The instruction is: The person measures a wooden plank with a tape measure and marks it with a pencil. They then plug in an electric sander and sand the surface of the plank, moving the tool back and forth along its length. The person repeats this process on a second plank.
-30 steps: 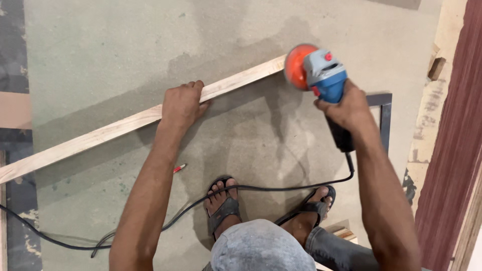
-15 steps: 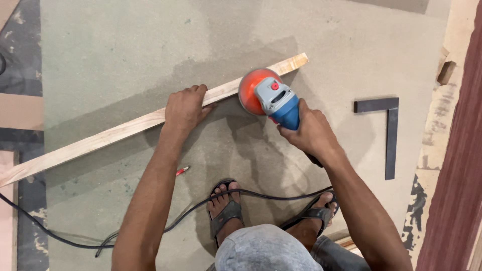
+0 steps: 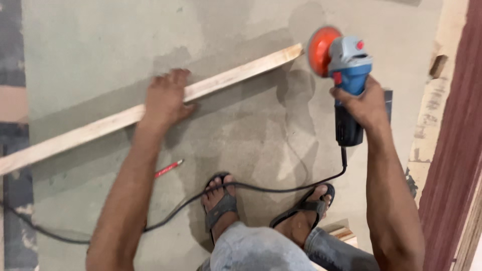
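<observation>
We are standing over a wide grey-green sheet of board (image 3: 110,45) that is serving as our work surface, and lying across it on a slant is a long pale wooden strip (image 3: 85,131), running from the left edge up toward the upper right. Our left hand (image 3: 164,98) is pressing flat on that strip near its middle, fingers spread over the top and not curled around it, so the hand is open and holding the wood down. Our right hand (image 3: 362,104) is wrapping tightly around the dark body of a blue and grey angle grinder with an orange disc (image 3: 337,55), and the disc is hanging just beyond the strip's upper right end, apart from the wood. A black power cord (image 3: 236,186) is trailing from the grinder's tail across our sandalled feet and off to the left. A dark metal square (image 3: 387,103) is peeking out behind our right hand. A small red pencil (image 3: 168,168) is lying on the board below the strip, near our left forearm.
</observation>
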